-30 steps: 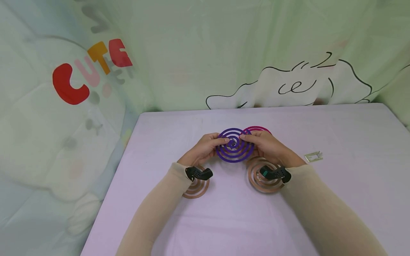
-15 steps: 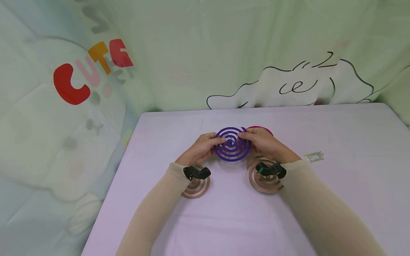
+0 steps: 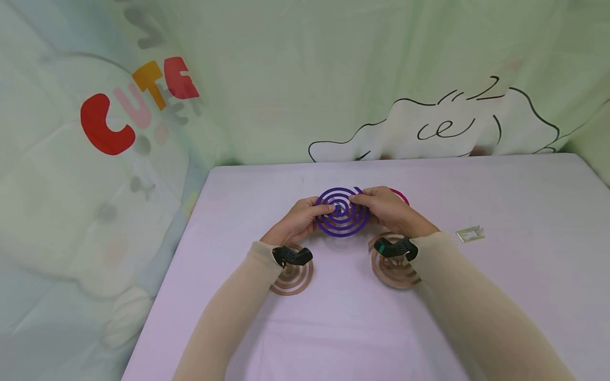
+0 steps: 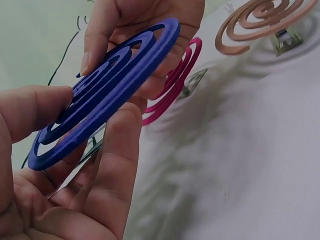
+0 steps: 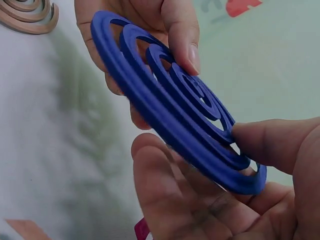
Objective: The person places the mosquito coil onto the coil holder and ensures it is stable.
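Both hands hold a blue-purple mosquito coil (image 3: pixel 340 235) above the far middle of the table. My left hand (image 3: pixel 300 219) pinches it from the left, thumb on the upper face near the centre and fingers beneath. From the right, my right hand (image 3: pixel 391 209) pinches the coil's edge, thumb on top. In the left wrist view, a small metal piece (image 4: pixel 94 145) shows under the coil by the left fingers; its shape is mostly hidden. Behind the right hand stands a pink mosquito coil (image 4: pixel 172 90), raised on a metal stand (image 4: pixel 194 84) and largely covered in the head view.
Two brown mosquito coils lie nearer the body: the left coil (image 3: pixel 293 292) under the left wrist, the right coil (image 3: pixel 394 284) under the right wrist, raised on a stand (image 4: pixel 287 41). A loose metal stand (image 3: pixel 470 234) lies farther right on the table (image 3: pixel 524 296).
The blue-purple coil has shifted slightly left and up in the head view. My right hand has moved left with it, still pinching its edge, and less of the pink coil shows.
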The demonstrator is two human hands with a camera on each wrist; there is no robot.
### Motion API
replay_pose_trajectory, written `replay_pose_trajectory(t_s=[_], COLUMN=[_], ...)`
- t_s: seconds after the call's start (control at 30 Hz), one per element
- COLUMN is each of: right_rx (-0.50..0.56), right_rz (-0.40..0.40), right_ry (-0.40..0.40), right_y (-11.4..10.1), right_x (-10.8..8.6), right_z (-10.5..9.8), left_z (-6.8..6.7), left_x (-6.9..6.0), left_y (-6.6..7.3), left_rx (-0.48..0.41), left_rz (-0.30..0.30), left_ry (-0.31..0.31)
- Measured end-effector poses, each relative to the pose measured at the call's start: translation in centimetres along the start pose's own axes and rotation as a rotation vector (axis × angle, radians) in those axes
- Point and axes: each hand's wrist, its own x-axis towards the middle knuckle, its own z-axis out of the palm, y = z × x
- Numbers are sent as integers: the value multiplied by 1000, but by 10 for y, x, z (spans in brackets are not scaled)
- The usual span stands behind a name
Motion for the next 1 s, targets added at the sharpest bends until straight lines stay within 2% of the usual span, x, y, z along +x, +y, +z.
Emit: replay_pose_trajectory(t_s=[0.13, 0.3, 0.43, 0.6, 0.87, 1.0], right_rx=[-42, -24, -2, -26, -65, -78], right_rz=[21, 37, 25, 11, 40, 55], right_ry=[14, 16, -4, -10, 5, 15], right_y=[-1, -1, -4, -5, -7, -8], right_x=[4, 10, 11, 15, 20, 22], right_z=[3, 5, 6, 7, 11, 12], left_z=[-7, -14, -17, -23, -25, -24], left_x=[2, 3, 5, 9, 12, 14], left_y=[-1, -1, -1, -2, -3, -3], left_rx=[18, 22, 12, 18, 17, 67], left_rz=[-8, -19, -30, -43, -65, -59], left_ry=[32, 47, 70, 78, 72, 91])
